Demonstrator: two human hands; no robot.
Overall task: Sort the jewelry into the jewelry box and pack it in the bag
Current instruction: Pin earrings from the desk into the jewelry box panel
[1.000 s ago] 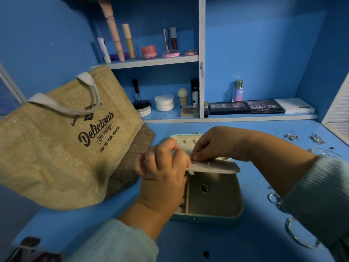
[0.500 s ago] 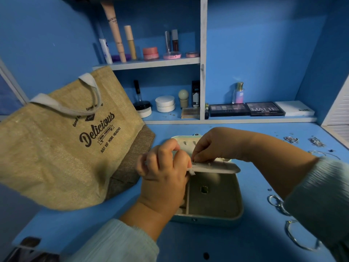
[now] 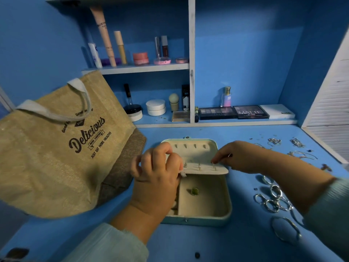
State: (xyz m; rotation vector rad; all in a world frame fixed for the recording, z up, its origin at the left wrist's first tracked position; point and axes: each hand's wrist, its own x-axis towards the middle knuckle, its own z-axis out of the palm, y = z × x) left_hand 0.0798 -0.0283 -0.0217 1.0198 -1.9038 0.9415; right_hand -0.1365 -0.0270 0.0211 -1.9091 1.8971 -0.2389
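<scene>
Closest in, a big bangle (image 3: 286, 231) lies flat on the blue tabletop (image 3: 245, 242) at the right, and just past it there's a cluster of silver rings (image 3: 272, 200); all of that is outside the box.

The jewelry box (image 3: 200, 201) sits open in the middle of the tabletop; its big beige compartment has only one small green piece (image 3: 195, 191) lying on the floor of it; the narrow slots along its left side are mostly hidden under the wrist, so can't say what's in them.

Left hand (image 3: 156, 176) is curled up and pinching the left end of the earring flap (image 3: 204, 170), holding it up off the tray; a few little studs are poking out of that flap. Right hand (image 3: 238, 156) has its fingertips pinched on a thin pin at the flap's right end; something small and shiny shows between the fingers, too tiny to make out properly.

Behind the flap the box lid (image 3: 194, 148) lies back with a row of small hooks, nothing hanging on them.

Left of the box is the burlap bag (image 3: 56, 148) printed "Delicious", leaning over; can't see inside it.

Further back right, more chains and earrings (image 3: 294, 146) scattered loose; then the shelves (image 3: 136, 68) with makeup palettes (image 3: 234, 112), jars and tubes.
</scene>
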